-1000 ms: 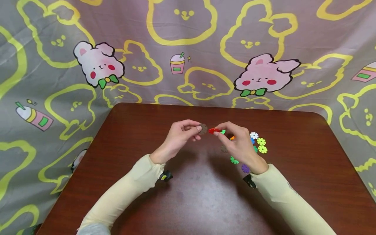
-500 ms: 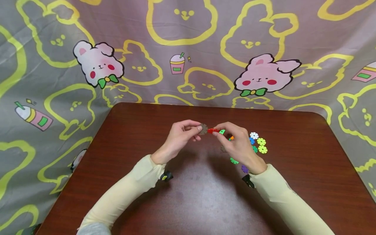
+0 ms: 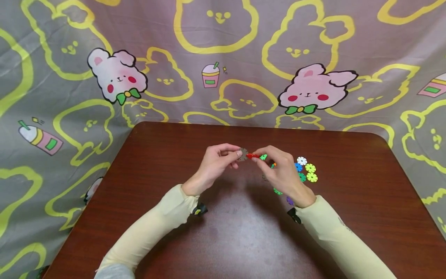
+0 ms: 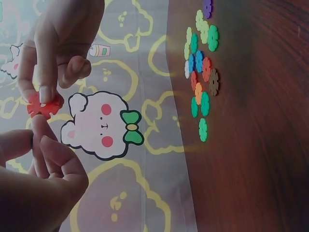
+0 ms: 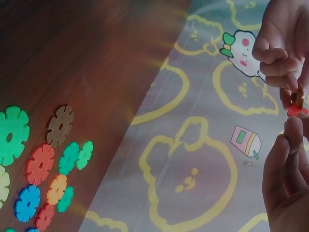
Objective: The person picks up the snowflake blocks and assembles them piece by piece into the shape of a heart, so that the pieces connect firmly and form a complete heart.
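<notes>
Between finger and thumb my left hand (image 3: 216,163) pinches a brown notched plastic disc (image 3: 244,154), a flower-shaped interlocking piece. My right hand (image 3: 281,167) pinches a red notched disc (image 3: 251,155), seen nearly edge-on in the head view. Both are held up above the table, the edge of the red disc right at the edge of the brown one. In the left wrist view the red disc (image 4: 40,107) shows its notches, while the left fingers hide the brown disc. The right wrist view has the brown disc (image 5: 300,97) standing crosswise over the red one (image 5: 295,112).
Several loose notched discs lie on the brown table (image 3: 223,240), partly behind the right hand: white (image 3: 301,160), yellow (image 3: 311,177), blue (image 3: 298,167), purple (image 3: 290,200) and others. A printed cloth (image 3: 244,62) hangs behind the table and along its sides.
The gap between the brown and red discs has closed, and their edges now meet in the head view. My left hand has shifted slightly right; my right hand has hardly moved.
</notes>
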`<action>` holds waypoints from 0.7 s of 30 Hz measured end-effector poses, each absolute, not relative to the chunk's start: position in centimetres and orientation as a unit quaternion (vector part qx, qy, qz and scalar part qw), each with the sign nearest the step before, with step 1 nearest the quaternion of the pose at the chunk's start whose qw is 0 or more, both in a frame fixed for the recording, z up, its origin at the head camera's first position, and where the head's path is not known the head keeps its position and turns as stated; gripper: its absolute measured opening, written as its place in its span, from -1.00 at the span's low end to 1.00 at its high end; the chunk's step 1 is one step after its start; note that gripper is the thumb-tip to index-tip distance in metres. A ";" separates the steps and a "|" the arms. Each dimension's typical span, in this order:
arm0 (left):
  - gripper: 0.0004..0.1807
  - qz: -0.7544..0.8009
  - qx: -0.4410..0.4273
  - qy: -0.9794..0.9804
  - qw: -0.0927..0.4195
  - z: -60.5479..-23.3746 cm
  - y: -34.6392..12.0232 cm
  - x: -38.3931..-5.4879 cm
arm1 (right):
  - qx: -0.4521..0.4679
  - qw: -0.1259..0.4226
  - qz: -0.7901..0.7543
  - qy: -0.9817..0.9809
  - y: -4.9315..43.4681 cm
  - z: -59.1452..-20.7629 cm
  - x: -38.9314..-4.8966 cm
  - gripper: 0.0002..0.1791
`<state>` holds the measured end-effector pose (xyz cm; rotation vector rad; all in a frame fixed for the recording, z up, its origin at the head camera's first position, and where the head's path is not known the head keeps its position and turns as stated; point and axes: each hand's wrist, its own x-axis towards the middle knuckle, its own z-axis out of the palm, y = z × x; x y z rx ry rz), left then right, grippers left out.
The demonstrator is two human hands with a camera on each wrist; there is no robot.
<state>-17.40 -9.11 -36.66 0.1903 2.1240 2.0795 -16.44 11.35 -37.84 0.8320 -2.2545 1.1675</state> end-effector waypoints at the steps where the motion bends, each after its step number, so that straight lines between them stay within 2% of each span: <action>1: -0.76 0.696 0.063 0.711 0.081 -36.7 -9.1 -17.4 | 0.304 0.234 0.424 -0.820 11.4 -37.9 -16.4 -0.78; 14: -0.77 0.716 0.047 0.692 0.074 -37.0 -8.3 -17.2 | 0.323 0.276 0.431 -0.796 11.2 -38.4 -16.6 -0.82; 21: -0.77 0.723 0.034 0.685 0.086 -37.2 -8.3 -17.1 | 0.319 0.278 0.460 -0.781 11.0 -38.9 -16.8 -0.82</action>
